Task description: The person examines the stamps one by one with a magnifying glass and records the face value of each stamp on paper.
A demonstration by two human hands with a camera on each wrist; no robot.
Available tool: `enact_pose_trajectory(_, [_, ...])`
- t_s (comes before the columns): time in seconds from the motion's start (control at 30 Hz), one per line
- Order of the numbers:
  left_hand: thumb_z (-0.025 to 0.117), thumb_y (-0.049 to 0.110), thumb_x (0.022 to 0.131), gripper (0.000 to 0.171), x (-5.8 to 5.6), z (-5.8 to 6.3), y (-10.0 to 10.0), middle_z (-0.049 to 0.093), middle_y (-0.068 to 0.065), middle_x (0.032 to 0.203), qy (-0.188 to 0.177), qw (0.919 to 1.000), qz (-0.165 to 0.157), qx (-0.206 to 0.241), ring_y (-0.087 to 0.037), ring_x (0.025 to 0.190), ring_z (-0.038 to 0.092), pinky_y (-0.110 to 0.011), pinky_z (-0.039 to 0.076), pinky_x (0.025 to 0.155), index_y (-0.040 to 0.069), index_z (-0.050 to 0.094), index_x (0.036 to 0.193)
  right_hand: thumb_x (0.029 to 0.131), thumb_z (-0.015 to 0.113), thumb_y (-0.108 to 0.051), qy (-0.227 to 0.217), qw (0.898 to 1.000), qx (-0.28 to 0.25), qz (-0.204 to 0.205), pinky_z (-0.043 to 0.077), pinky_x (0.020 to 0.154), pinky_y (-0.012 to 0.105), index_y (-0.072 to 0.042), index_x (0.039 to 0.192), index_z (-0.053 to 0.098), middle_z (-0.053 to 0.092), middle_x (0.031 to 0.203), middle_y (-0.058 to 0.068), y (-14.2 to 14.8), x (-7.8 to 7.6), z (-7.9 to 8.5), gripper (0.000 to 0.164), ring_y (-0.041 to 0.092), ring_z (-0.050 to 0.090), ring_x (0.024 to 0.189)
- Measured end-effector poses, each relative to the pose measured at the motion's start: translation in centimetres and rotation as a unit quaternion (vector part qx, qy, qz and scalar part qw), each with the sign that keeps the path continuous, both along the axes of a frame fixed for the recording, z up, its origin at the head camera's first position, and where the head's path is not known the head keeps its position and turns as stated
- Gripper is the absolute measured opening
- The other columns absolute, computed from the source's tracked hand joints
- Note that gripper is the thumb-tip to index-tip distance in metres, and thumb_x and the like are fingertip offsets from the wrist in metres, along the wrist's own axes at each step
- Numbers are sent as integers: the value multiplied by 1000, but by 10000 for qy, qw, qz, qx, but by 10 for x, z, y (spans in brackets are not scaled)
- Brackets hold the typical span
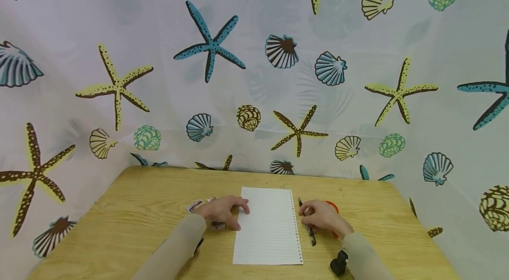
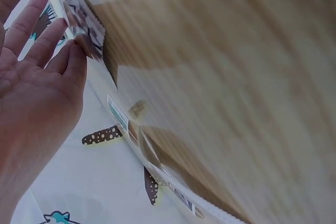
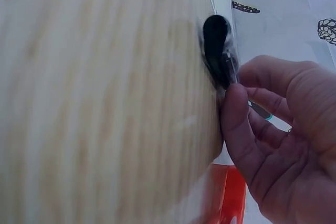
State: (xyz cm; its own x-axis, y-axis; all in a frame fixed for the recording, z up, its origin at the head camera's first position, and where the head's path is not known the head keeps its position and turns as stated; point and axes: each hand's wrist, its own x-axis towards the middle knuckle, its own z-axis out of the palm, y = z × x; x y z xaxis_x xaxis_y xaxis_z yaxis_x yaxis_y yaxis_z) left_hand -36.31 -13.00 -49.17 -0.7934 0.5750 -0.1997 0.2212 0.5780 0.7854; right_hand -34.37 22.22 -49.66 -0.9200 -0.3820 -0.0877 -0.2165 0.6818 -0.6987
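Note:
A sheet of lined paper with holes along its right edge lies on the wooden table. My left hand is at its left edge, fingers spread and fairly straight, with fingertips over the margin. In the left wrist view a small stamp-like picture with perforated edges lies close to the fingers of that hand. To the right of the sheet, my right hand pinches a dark pen between thumb and index finger. The pen's black end shows large in the right wrist view.
More small stamp-like pictures lie partly under and behind the left hand. A red, curved object sits beside the right hand, mostly hidden by it. A curtain printed with shells and starfish hangs behind and around the table.

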Motion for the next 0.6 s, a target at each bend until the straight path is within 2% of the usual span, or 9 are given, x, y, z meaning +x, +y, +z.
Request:
enact_pose_trajectory(0.23, [83,5,75,40,1,3,2,41,-7,155,58,9998,34,-209,-34,148,24,-54,20,120,18,68,109,89,67,-16,96,9999,114,-13,51,51,31,-15,100,69,58,71,3,-1,1,2,12,15,57,53])
enact_pose_trajectory(0.5, [85,7,74,45,1,2,2,45,-5,153,148,9992,116,-355,-33,148,27,-53,21,120,19,67,113,88,64,-13,-165,9985,-259,-447,53,51,30,-14,99,74,57,73,3,1,-1,-3,15,14,57,54])
enact_pose_trajectory(0.6, [85,7,74,47,1,2,1,45,-5,152,194,9991,113,-362,-34,147,27,-53,21,119,19,67,115,87,64,-12,-288,9976,-422,-476,53,52,29,-13,102,74,58,76,3,2,-3,-5,18,13,57,54])
